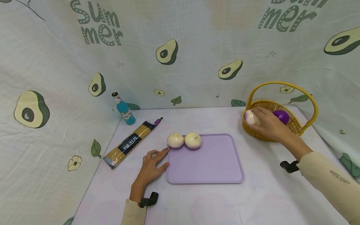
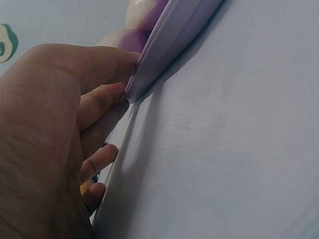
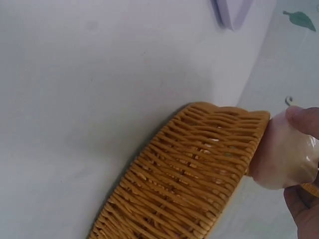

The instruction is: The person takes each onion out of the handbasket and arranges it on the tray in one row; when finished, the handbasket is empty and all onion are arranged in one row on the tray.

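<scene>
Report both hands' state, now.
Left hand: open, fingers touching the left edge of the purple tray.
Right hand: closed, holding a white-and-purple vegetable at the basket.

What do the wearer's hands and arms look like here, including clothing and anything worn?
Both the left hand and right hand are ungloved. The left sleeve and right sleeve are plain beige; the right bears small dark lettering, too blurred to read surely. A black device sits at the left wrist and another at the right.
</scene>
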